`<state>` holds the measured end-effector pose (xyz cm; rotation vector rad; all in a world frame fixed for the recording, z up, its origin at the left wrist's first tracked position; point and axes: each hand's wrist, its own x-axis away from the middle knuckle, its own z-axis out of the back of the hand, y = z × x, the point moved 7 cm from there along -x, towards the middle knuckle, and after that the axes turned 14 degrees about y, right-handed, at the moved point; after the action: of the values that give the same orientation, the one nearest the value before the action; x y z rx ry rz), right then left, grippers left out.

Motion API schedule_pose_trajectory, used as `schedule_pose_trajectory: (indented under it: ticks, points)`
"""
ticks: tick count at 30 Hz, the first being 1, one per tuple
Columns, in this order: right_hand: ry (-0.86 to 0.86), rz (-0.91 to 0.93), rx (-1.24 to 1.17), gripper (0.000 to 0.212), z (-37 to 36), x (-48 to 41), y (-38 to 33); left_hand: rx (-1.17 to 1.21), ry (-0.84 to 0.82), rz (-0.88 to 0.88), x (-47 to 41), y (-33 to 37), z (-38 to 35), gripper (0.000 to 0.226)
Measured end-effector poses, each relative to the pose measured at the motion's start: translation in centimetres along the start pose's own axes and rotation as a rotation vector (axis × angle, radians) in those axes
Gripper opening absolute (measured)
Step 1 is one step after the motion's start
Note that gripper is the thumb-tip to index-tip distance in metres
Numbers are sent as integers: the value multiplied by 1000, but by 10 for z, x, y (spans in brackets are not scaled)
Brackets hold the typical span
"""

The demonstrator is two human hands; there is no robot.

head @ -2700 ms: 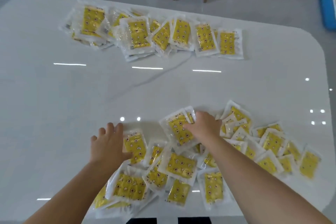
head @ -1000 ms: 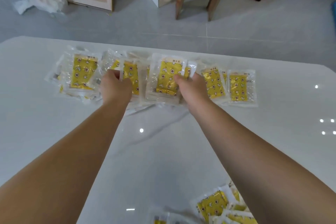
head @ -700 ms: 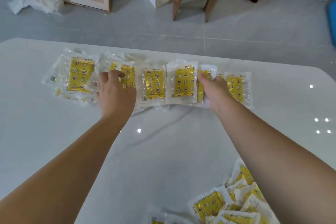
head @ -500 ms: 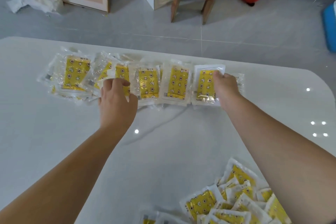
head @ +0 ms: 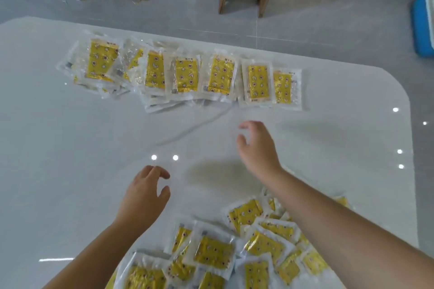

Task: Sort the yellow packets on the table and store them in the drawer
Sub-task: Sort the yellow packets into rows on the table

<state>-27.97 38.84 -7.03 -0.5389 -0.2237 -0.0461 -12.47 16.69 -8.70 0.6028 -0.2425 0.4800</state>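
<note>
- Plainly, yellow packets [head: 186, 75] lay in an overlapping row along the far edge of the table [head: 70, 159], and a loose pile [head: 212, 253] sat at the near edge.
- Each was a flat, rectangular, glossy clear sleeve over a yellow patterned insert.
- My left hand [head: 143, 197] and right hand [head: 257, 148] hovered between the two groups, fingers loosely spread, holding nothing.
- The tabletop was white, polished and round-cornered.

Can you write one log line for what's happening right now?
left hand: open, empty | right hand: open, empty | far row of packets: laid out | near pile: unsorted | drawer: not seen
</note>
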Motion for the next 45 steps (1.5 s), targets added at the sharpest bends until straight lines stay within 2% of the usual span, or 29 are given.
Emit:
schedule_pose_trajectory:
  ticks: [4,7,8,10,13,17,19,22,26,31,34,37,45]
  points:
    - [-287,90,37,20,-39,91,-6,-182,-187,-93,52,-32,-8,31]
    - [-447,195,169,24,-59,147,-13,-328,-341,-188,82,-53,-15,43]
    - [-474,235,233,30,-66,162,-14,-397,-375,-235,89,-58,-17,49]
    - [-533,304,397,57,-82,190,-12,-554,-427,-343,103,-67,-21,65]
    - [-526,361,561,93,-103,218,-6,-714,-427,-467,118,-73,-32,80]
    - [-383,365,657,104,-107,221,4,-756,-387,-519,128,-70,-44,83]
    - [-372,320,642,99,-107,217,7,-748,-406,-481,128,-70,-49,76]
    - [-353,319,577,66,-101,214,6,-695,-483,-401,129,-74,-54,52]
    - [-352,122,329,25,-83,206,12,-545,-532,-246,121,-77,-47,39]
    - [-282,-67,48,45,-72,194,14,-271,-399,2,78,-90,-12,35]
    - [-171,-128,-77,39,-59,185,9,-21,-237,214,52,-100,12,46]
    - [-72,-196,-147,32,-48,175,7,271,-79,404,38,-115,27,34]
    - [94,-496,-427,16,-38,170,23,384,36,502,39,-136,33,25]
